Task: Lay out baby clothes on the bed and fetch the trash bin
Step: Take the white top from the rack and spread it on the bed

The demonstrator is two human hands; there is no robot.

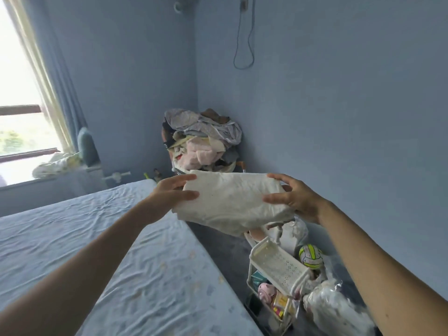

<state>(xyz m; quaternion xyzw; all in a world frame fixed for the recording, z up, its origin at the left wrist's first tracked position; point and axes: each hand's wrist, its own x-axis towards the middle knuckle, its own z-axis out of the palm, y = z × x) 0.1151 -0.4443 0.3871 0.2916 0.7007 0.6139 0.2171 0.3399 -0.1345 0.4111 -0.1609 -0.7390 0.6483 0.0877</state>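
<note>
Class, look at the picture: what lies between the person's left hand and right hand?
In the head view, a folded white cloth bundle spans the gap, with the left hand and right hand each holding one end.

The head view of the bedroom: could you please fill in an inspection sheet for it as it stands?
Surface: bed with wrinkled pale blue sheet; no clothes laid out on the visible part.
Job's things: folded white cloth bundle held in the air past the bed's edge; trash bin not seen.
Clutter: clothes pile in the corner; white rack, yellow-green ball and plastic bags on the floor.
Grippers: left hand and right hand grip opposite ends of the bundle.
Cables: cord looping down the wall.
Surroundings: blue walls; window at left.
</note>
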